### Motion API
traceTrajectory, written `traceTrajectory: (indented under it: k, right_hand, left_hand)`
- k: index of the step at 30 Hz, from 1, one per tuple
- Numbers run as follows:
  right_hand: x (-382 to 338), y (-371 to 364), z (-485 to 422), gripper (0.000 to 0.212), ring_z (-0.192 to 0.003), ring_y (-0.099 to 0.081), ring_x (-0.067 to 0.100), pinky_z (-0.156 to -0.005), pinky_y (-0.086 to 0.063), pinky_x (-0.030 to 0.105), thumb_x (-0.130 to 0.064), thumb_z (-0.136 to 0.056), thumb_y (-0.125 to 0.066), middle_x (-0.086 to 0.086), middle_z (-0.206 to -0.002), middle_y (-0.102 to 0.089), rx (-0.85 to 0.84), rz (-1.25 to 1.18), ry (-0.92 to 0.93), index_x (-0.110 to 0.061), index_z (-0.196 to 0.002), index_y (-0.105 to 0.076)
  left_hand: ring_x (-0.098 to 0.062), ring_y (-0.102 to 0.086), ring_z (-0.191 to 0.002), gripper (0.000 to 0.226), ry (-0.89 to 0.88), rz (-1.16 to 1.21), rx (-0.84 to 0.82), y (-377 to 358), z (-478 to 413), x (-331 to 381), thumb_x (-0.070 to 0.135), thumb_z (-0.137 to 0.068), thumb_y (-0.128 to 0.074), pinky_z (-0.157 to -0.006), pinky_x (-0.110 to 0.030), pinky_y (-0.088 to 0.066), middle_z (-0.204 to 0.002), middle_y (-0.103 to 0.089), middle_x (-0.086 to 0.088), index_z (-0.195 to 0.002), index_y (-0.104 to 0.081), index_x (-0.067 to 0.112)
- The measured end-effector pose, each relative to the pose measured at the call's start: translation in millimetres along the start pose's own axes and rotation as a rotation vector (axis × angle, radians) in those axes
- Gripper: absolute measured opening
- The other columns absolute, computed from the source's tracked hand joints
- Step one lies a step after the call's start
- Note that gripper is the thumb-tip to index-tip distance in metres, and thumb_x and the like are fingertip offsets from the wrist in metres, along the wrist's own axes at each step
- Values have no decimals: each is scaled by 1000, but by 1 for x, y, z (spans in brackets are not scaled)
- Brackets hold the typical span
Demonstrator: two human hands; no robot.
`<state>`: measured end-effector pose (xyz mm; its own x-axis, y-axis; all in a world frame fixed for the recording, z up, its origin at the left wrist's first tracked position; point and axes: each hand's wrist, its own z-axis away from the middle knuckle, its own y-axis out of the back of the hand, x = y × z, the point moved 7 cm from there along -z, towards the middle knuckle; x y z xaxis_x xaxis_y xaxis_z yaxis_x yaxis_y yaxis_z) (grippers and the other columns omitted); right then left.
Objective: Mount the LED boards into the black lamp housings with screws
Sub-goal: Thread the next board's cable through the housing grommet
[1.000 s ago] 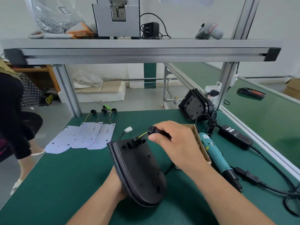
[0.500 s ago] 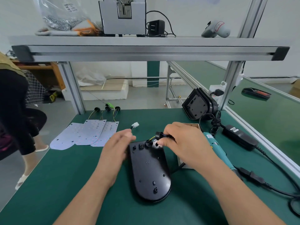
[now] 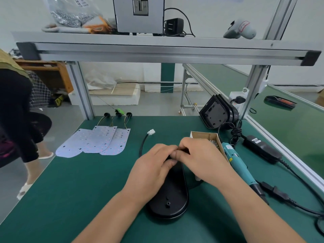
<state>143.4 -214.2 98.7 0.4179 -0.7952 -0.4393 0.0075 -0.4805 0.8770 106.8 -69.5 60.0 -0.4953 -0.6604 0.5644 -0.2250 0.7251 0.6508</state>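
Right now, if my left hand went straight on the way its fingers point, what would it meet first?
Your right hand: its fingers seem to touch the left hand over the black housing. Beyond lies the cardboard box.

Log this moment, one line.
left hand grips lamp housing | right hand pinches black fitting at far end | screwdriver idle | LED boards aside

Has laid the black lamp housing (image 3: pixel 171 195) flat on the green mat (image 3: pixel 87 190), no longer tipped up on edge as a second ago. Has drawn the left hand (image 3: pixel 154 165) out from beneath it and up to the right hand (image 3: pixel 199 158) at the far end. Fingertips are now bunched together, hiding whatever is gripped.
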Motion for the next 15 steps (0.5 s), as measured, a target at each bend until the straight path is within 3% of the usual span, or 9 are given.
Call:
traceTrajectory:
  k: [3,6,8,11,13,15]
  right_hand:
    - [-2,2,3,20,-61,-61,-6,-52,-33,23,-37,-104,-59,-6,-69,-60,-52,-88,16,-26,-88,-64]
    - [-13,3,5,20,-71,-60,9,-64,-43,32,-34,-107,-54,-8,-76,-59,-7,72,124,-23,-92,-61]
    - [-22,1,6,23,-81,-59,19,-74,-48,42,-35,-109,-50,-5,-87,-62,59,198,195,-19,-97,-60]
    - [-27,1,8,26,-83,-58,24,-73,-49,45,-34,-111,-46,-2,-88,-61,107,241,243,-16,-97,-59]
    - [-24,3,8,26,-83,-58,24,-72,-50,45,-33,-111,-47,-2,-88,-63,122,221,245,-16,-98,-62]
    - [-22,3,7,25,-83,-58,23,-73,-50,44,-32,-110,-47,-3,-89,-64,126,212,244,-16,-99,-63]
  left_hand:
    - [-8,-64,-109,21,34,18,17,1,-1,-3,30,-104,-65,-91,-36,-53,-115,-65,17,-124,-69,29]
    - [-9,-64,-107,15,58,33,55,2,-2,-8,31,-101,-61,-90,-33,-52,-109,-66,18,-114,-69,33]
    - [-9,-63,-110,17,87,55,72,2,-1,-11,25,-98,-59,-93,-29,-49,-109,-68,20,-109,-68,34]
    - [-2,-60,-115,25,134,91,63,0,1,-13,24,-96,-57,-97,-24,-46,-113,-68,26,-112,-67,40]
    - [-1,-57,-118,25,169,78,38,-2,-1,-18,25,-98,-57,-106,-30,-46,-112,-68,24,-114,-66,42]
    - [3,-47,-134,26,205,42,3,-5,-1,-25,27,-100,-57,-120,-41,-29,-116,-67,25,-117,-66,45]
